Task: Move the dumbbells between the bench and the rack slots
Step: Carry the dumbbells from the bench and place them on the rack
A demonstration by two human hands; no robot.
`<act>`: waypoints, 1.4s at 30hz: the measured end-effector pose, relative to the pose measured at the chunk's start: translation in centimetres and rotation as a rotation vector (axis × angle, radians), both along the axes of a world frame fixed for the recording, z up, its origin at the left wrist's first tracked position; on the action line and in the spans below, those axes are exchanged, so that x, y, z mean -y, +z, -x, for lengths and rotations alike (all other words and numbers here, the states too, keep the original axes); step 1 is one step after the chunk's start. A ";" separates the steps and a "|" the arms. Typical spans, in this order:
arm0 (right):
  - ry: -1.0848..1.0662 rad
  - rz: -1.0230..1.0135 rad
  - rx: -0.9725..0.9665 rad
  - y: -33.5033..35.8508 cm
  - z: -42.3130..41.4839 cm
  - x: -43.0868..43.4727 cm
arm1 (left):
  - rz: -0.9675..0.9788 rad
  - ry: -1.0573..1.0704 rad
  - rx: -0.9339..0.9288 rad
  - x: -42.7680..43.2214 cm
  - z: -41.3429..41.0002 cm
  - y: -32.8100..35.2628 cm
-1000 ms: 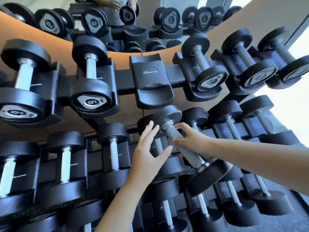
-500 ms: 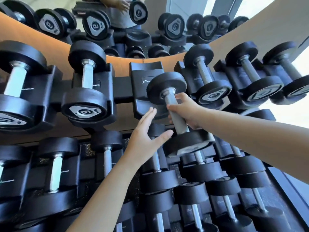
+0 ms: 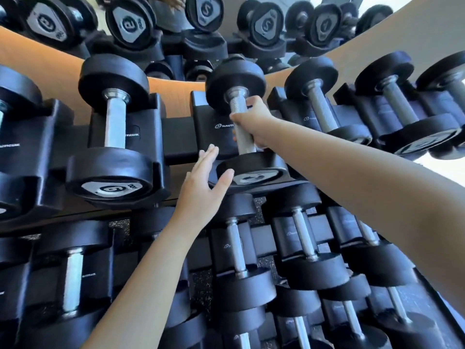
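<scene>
A black dumbbell with a knurled steel handle lies in the black cradle slot in the middle of the rack's upper row. My right hand grips its handle from the right. Its lower head sits at the cradle's front lip. My left hand is held flat with straight fingers just left of that lower head, the thumb touching its rim. No bench is in view.
Dumbbells fill the neighbouring upper slots, one marked 6 on the left and another on the right. A lower row of smaller dumbbells sits under my arms. A mirror above reflects the rack.
My right hand lifted the dumbbell from in front of the lower row up into the middle upper cradle. My left hand followed upward, staying flat beside it.
</scene>
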State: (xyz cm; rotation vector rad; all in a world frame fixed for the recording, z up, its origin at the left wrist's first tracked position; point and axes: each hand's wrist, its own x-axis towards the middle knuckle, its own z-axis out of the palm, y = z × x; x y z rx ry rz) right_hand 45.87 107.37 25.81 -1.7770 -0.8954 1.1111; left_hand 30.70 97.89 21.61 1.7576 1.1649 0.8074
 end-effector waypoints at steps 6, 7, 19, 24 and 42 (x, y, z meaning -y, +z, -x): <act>0.006 -0.017 0.023 -0.8 0.6 -2.3 | -0.014 0.034 0.011 -2.0 -0.2 -1.1; -0.001 -0.015 0.015 -0.9 0.7 -2.6 | -0.016 0.039 0.011 -2.3 -0.1 -1.1; 0.056 0.023 0.162 -1.6 0.6 -4.9 | -0.080 0.044 0.032 -3.9 -0.6 -1.3; 0.211 0.053 0.397 -0.7 -0.1 -3.5 | -0.072 0.054 0.043 -3.9 -0.6 -1.5; 0.324 -0.381 0.356 -4.3 -2.1 8.3 | -0.120 0.120 0.042 -3.4 -1.4 -1.9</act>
